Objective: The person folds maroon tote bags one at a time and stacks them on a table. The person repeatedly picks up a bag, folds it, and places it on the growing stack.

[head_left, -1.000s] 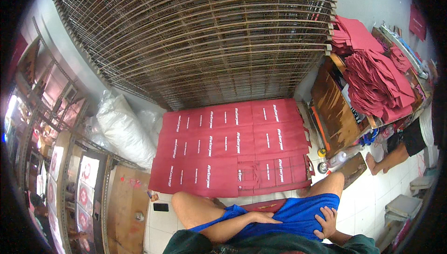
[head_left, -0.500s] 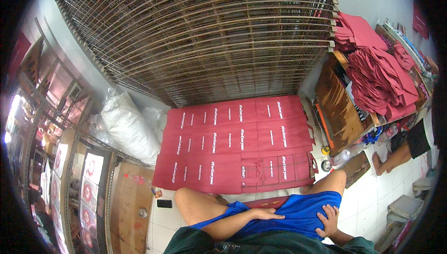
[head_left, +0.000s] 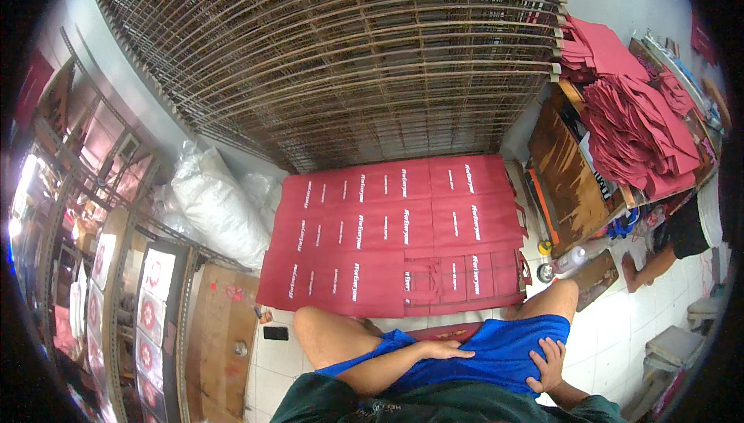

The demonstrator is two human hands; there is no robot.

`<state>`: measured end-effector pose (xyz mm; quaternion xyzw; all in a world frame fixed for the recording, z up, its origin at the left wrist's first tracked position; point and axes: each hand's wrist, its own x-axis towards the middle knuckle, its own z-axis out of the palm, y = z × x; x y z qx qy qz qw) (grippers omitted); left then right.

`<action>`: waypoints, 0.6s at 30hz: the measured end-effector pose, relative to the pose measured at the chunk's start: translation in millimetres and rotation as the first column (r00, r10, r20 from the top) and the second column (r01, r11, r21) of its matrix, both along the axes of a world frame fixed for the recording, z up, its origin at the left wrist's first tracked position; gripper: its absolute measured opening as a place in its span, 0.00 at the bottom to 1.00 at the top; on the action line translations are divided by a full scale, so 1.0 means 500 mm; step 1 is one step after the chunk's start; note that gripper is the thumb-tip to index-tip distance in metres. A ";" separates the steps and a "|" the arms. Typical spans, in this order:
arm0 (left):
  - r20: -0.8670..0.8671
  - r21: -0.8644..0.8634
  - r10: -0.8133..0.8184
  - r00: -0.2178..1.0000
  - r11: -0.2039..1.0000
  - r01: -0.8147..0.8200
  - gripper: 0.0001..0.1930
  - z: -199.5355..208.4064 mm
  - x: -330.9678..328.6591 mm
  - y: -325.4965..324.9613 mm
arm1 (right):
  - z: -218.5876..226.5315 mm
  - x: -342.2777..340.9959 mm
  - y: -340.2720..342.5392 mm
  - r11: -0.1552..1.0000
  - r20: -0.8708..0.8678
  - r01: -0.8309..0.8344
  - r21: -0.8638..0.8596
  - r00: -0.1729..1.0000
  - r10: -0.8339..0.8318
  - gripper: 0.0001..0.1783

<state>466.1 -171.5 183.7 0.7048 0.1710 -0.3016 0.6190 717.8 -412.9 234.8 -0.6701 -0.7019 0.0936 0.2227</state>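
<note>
Left hand (head_left: 446,350): fingers straight, resting on blue shorts (head_left: 508,341); nothing seen gripped.
Right hand (head_left: 549,365): fingers spread on shorts; no hold.
Red cloth (head_left: 380,233): centre, untouched.
Progress, judged: cloth laid in rows; red heap (head_left: 639,140), far right, not laid out.

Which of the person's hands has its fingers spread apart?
The right hand, on the blue shorts: its fingers fan out, while the left hand has its fingers close together.
</note>
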 end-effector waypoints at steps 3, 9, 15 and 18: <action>0.070 0.013 0.036 0.997 0.999 -0.037 0.44 -0.055 -0.007 -0.011 | -0.001 -0.004 0.000 1.000 0.000 -0.002 0.010 1.000 0.002 0.35; -0.013 -0.348 0.088 0.996 0.933 -0.087 0.38 -0.045 -0.002 -0.008 | 0.001 -0.003 0.001 1.000 -0.002 0.002 -0.013 1.000 -0.002 0.35; 0.016 -0.335 0.091 0.996 0.939 -0.081 0.38 -0.021 0.000 -0.004 | 0.001 -0.002 0.001 1.000 0.001 -0.004 0.006 1.000 0.004 0.35; 0.064 -0.339 0.132 0.989 0.935 -0.103 0.38 -0.035 -0.003 -0.010 | 0.000 0.001 0.002 1.000 0.006 -0.007 0.014 1.000 0.007 0.35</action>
